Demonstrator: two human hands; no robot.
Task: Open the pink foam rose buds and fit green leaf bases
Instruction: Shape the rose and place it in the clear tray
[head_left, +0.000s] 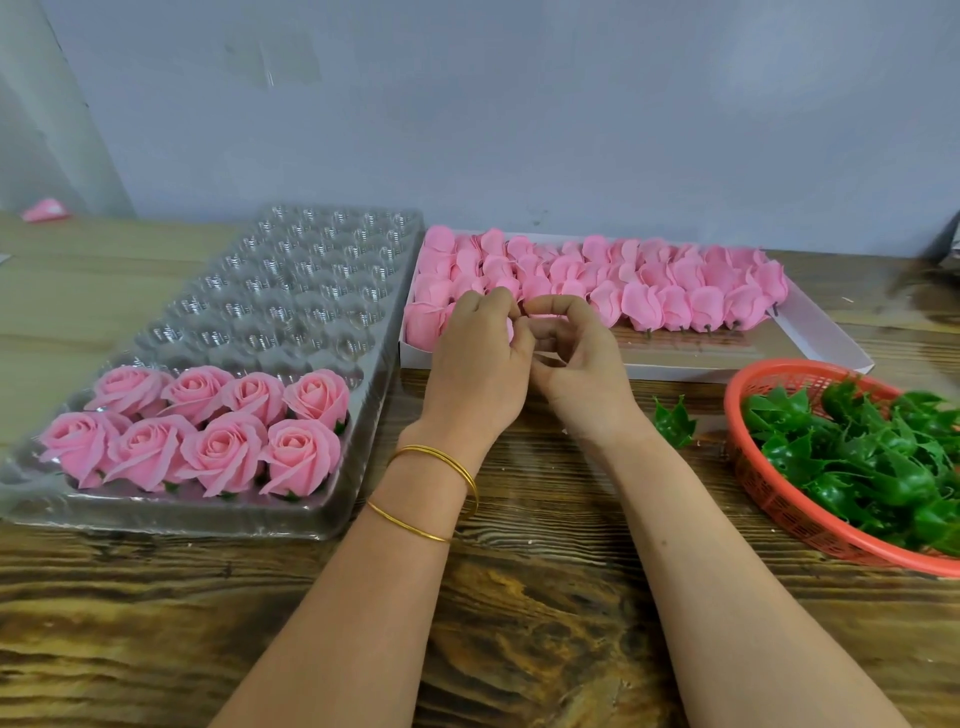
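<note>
Eight finished roses (208, 431), petals spread and bits of green showing under them, fill the two nearest rows of the clear tray (291, 291) on the left of the worktop (519, 597). Every other pocket of that tray holds nothing, so only a small share of the work looks done.

Behind the hands, the white box (810, 343) is packed with closed buds (649, 280) lying on their sides in rows, with a bare strip along its near edge. On the right, the orange basket (769, 499) is heaped with green leaf bases (857, 457), and a loose leaf base (674, 423) lies on the worktop just beside it, near the right wrist.

The left hand (478, 364) and right hand (576, 358) meet in front of the box, knuckles toward the camera. Both sets of fingers are curled inward and close round one bud (510, 328), of which only a pink sliver shows between the hands. The left fingers (501, 301) wrap over it, and the right fingers (558, 304) arch in with the thumb to pinch at it. No green shows on this bud, though most of it is hidden. It seems to be at the petal-opening step, with its base not yet fitted. Most of the box, and most of the tray's pockets, are left to do.
</note>
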